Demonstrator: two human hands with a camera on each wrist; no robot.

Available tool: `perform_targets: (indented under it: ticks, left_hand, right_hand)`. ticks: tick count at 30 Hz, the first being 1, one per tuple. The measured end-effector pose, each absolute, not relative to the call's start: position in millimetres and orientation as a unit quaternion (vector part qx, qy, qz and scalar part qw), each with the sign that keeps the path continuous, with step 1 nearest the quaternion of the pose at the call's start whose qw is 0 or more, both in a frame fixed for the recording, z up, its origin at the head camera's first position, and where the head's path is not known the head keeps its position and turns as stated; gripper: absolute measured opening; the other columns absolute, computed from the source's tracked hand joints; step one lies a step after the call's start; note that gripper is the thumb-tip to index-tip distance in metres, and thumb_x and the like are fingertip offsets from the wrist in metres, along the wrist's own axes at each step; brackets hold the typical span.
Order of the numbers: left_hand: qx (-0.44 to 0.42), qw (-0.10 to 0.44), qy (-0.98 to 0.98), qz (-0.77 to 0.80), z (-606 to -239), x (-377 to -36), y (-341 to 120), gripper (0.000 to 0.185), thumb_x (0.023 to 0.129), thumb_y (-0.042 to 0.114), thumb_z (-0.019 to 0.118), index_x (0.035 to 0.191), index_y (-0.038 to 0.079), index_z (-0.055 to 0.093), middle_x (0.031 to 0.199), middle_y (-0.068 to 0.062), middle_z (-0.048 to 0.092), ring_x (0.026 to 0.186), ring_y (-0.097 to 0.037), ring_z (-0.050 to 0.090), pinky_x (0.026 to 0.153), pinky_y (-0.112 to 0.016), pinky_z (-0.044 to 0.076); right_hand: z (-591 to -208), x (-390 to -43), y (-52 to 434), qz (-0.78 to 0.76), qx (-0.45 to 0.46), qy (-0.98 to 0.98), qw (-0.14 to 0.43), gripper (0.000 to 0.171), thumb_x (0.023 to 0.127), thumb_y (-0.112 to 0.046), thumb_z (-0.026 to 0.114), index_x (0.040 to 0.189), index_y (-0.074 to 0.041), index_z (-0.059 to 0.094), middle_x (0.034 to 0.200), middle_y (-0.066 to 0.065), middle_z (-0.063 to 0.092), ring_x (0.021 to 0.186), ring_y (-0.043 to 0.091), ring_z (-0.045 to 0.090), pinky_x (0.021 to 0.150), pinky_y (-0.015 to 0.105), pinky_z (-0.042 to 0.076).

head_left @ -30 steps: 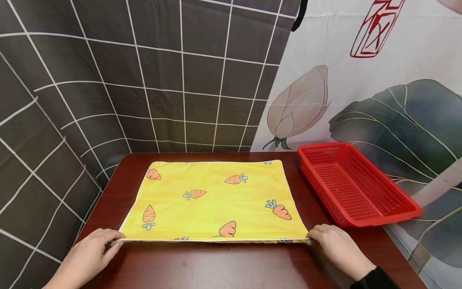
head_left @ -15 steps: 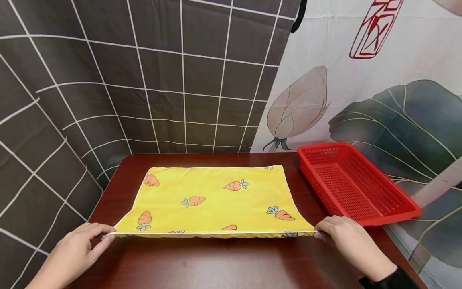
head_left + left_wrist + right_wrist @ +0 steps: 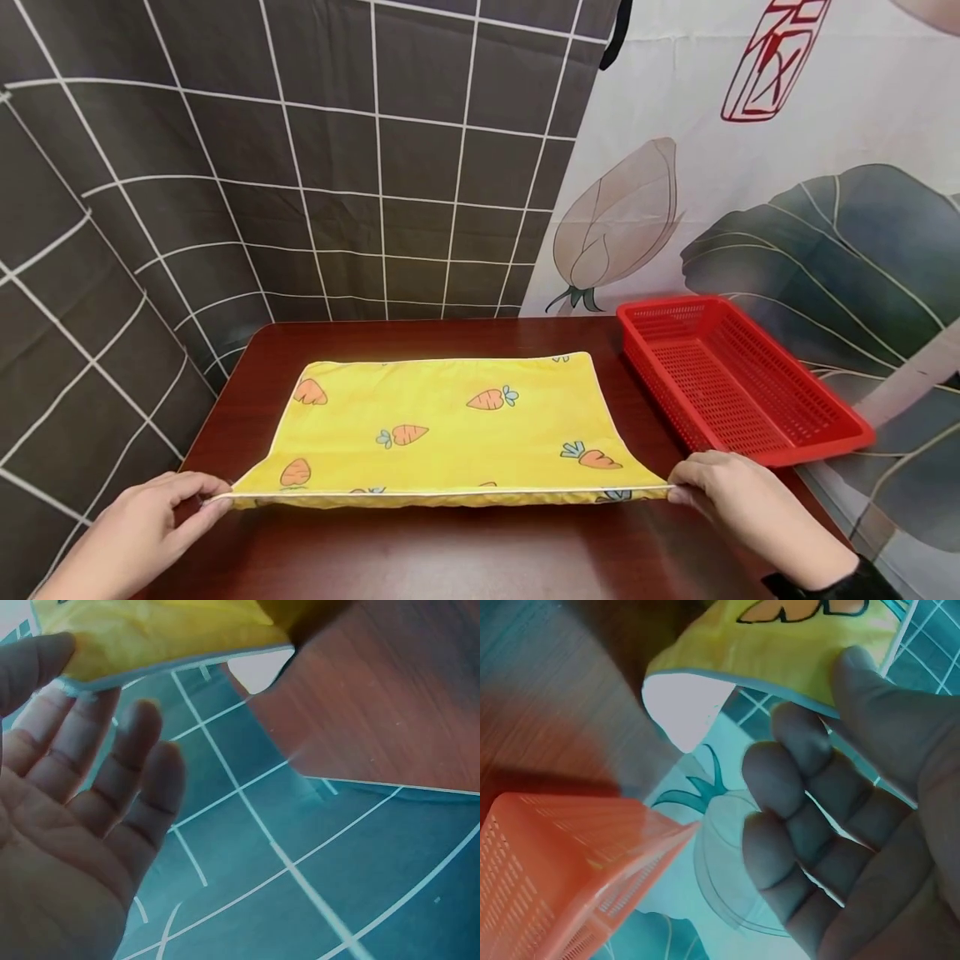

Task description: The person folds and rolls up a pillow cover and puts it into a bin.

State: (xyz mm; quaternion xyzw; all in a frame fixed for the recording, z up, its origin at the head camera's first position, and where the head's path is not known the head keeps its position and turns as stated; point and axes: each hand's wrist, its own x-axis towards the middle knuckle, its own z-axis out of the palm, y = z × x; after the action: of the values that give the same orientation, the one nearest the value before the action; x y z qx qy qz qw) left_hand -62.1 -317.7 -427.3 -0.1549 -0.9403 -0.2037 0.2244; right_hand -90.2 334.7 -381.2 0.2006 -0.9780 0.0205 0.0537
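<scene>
A yellow cloth [image 3: 480, 425] printed with orange carrots and edged in white piping lies on the table, its near edge lifted and pulled straight between two hands. At its near left corner, the left hand [image 3: 142, 521] pinches the cloth between thumb and fingers. The right hand [image 3: 753, 508] pinches the near right corner the same way. In the left wrist view, the thumb lies over the cloth [image 3: 172, 637], while the lower fingers are spread away from it. A white underside shows beneath the cloth [image 3: 765, 656] in the right wrist view.
A red perforated plastic basket [image 3: 738, 383] stands at the table's right side, close beyond the right hand. Behind the dark red-brown table [image 3: 450, 550] hang a grey grid-patterned curtain [image 3: 337, 167] and a white curtain [image 3: 622, 92] with flower and leaf prints.
Both hands have moved outward, and the cloth's near edge has risen and stretched. The far edge has slid toward the person. The basket has stayed in place.
</scene>
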Motion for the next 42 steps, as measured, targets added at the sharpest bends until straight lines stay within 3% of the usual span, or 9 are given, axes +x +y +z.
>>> perform_targets:
  ticks: [5,12,19,26,30,33,38,42]
  left_hand:
    - [-0.167,0.186,-0.942,-0.224,-425.3,-57.2,-321.1,0.037,0.073,0.006,0.091,0.084,0.033,0.069,0.073,0.032,0.046,0.065,0.011,0.037,0.057,-0.012,0.028]
    - [-0.153,0.094,-0.961,-0.209,-421.0,-51.5,-328.8,0.027,0.083,0.012,0.088,0.085,0.03,0.069,0.069,0.031,0.048,0.063,0.011,0.037,0.054,-0.018,0.033]
    - [-0.188,0.089,-0.951,-0.23,-408.1,-49.1,-339.7,0.029,0.081,0.007,0.088,0.084,0.029,0.069,0.073,0.035,0.052,0.064,0.012,0.04,0.055,-0.013,0.031]
    - [-0.193,0.038,-0.945,-0.262,-394.6,-47.5,-353.9,0.025,0.087,0.007,0.084,0.086,0.028,0.07,0.076,0.033,0.058,0.064,0.012,0.046,0.054,-0.012,0.036]
    - [-0.198,0.089,-0.942,-0.258,-383.2,-49.4,-351.7,0.029,0.084,0.006,0.086,0.085,0.031,0.069,0.072,0.034,0.055,0.062,0.013,0.045,0.053,-0.013,0.032]
    - [-0.184,0.131,-0.944,-0.241,-373.6,-55.6,-344.7,0.03,0.084,0.009,0.087,0.084,0.033,0.069,0.069,0.033,0.053,0.06,0.012,0.043,0.053,-0.014,0.029]
    - [-0.146,0.154,-0.958,-0.191,-360.0,-78.6,-329.7,0.019,0.089,0.018,0.085,0.086,0.031,0.071,0.066,0.03,0.051,0.059,0.01,0.04,0.055,-0.017,0.03]
    - [-0.111,0.141,-0.971,-0.159,-356.7,-105.4,-316.0,0.006,0.094,0.023,0.081,0.091,0.022,0.076,0.061,0.02,0.049,0.057,0.004,0.038,0.056,-0.022,0.032]
  right_hand:
    - [-378.9,-88.0,342.2,0.043,0.191,-0.98,-0.015,0.021,0.079,-0.028,0.092,0.086,-0.037,0.074,0.076,-0.026,0.06,0.068,-0.007,0.044,0.064,0.021,0.049]
    - [-377.2,-83.3,351.9,0.075,0.226,-0.97,-0.049,0.019,0.083,-0.028,0.089,0.083,-0.035,0.071,0.076,-0.026,0.056,0.068,-0.008,0.041,0.062,0.021,0.045]
    - [-364.8,-79.4,356.2,0.123,0.26,-0.956,-0.056,0.017,0.084,-0.029,0.087,0.082,-0.033,0.071,0.075,-0.027,0.054,0.067,-0.01,0.04,0.058,0.02,0.041]
    - [-347.7,-81.4,361.1,0.178,0.282,-0.938,-0.093,0.014,0.087,-0.025,0.086,0.085,-0.032,0.073,0.076,-0.027,0.057,0.067,-0.01,0.043,0.056,0.019,0.04]
    - [-334.7,-91.2,361.5,0.169,0.257,-0.944,-0.117,0.011,0.087,-0.031,0.085,0.089,-0.033,0.074,0.078,-0.026,0.061,0.068,-0.008,0.047,0.059,0.02,0.045]
    - [-327.6,-102.8,360.0,0.147,0.26,-0.95,-0.095,0.012,0.087,-0.033,0.086,0.09,-0.034,0.074,0.081,-0.025,0.064,0.071,-0.007,0.049,0.062,0.021,0.047]
    - [-321.1,-128.2,351.1,0.113,0.256,-0.959,-0.043,0.014,0.086,-0.028,0.088,0.093,-0.03,0.076,0.081,-0.023,0.065,0.07,-0.006,0.051,0.065,0.02,0.051]
    - [-322.6,-157.1,340.9,0.089,0.243,-0.966,-0.013,0.012,0.086,-0.025,0.089,0.093,-0.025,0.079,0.081,-0.018,0.069,0.071,-0.002,0.054,0.068,0.023,0.056]
